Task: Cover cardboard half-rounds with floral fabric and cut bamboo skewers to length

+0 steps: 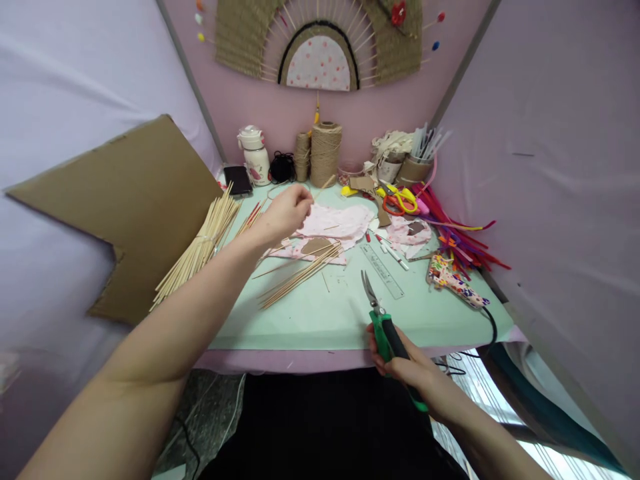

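In my right hand (405, 367) is a pair of green-and-black handled pruning shears (383, 327), the blades pointing up and away over the table's front edge, slightly parted. My left hand (290, 210) reaches over the middle of the table with its fingers pinched. A short thin bamboo stick (325, 186) sticks out from the fingertips; the rest of it is hidden. Below that hand lie pink-and-white fabric (340, 220) and a loose row of bamboo sticks (300, 275). A large bundle of bamboo sticks (200, 240) lies left of my forearm.
Brown cardboard (135, 200) leans at the left. A white bottle (257, 160), twine spools (326, 153) and black yarn (282, 167) stand at the back. Scissors (400, 200), pipe cleaners (460, 233), a clear ruler (383, 270) and a corded glue gun (456, 283) lie right.
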Tool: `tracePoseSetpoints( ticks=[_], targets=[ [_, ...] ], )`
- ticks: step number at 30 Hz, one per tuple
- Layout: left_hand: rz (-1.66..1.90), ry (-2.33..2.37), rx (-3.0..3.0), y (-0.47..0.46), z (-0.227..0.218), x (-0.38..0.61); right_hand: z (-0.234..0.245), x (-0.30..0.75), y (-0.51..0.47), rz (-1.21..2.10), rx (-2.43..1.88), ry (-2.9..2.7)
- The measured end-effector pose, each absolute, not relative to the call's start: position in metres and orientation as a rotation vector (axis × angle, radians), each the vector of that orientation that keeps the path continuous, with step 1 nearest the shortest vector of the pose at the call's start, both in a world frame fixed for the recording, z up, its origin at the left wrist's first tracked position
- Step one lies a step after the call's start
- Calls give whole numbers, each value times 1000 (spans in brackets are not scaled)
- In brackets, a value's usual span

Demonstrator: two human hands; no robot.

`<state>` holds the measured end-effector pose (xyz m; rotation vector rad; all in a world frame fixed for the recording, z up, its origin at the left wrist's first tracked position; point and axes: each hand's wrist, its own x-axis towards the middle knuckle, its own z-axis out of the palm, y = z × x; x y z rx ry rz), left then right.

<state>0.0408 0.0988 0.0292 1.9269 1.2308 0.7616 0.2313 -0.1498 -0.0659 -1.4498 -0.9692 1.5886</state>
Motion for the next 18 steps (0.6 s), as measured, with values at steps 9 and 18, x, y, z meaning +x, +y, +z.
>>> tracePoseSetpoints(
  ticks=[9, 18],
  targets=[
    [307, 841, 1250, 29, -6, 52, -51, 229, -146, 1662, -1474, -1015],
    [185, 858, 1276, 17, -19, 59, -49, 224, -141, 1682, -1487, -1035]
  ],
)
